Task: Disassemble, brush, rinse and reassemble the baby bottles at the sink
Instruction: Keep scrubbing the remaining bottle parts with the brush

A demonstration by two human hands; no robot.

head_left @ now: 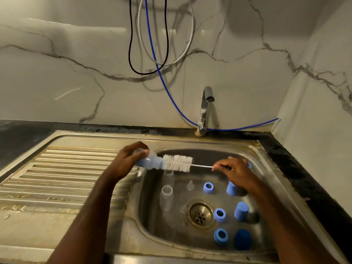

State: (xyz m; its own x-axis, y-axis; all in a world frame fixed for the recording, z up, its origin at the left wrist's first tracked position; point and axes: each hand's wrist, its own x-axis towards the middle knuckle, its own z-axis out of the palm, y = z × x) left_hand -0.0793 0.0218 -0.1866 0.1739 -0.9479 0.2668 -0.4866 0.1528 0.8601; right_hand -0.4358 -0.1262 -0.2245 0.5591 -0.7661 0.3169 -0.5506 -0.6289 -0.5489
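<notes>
My left hand [126,161] grips a clear baby bottle [150,161] held sideways over the sink's left rim, its mouth pointing right. A white bottle brush [178,163] sits with its bristles at the bottle's mouth. My right hand [233,170] pinches the brush's thin wire handle. In the steel sink [144,189] lie two more clear bottle bodies [166,197], a clear teat [190,185], three blue collar rings [208,187] and three blue caps [241,211].
A brass drain [200,214] sits mid-basin. The chrome tap [205,109] stands at the back, no water running. A ribbed draining board [62,180] extends left. Black, white and blue cables [152,44] hang on the marble wall. Dark counter [297,168] borders the right.
</notes>
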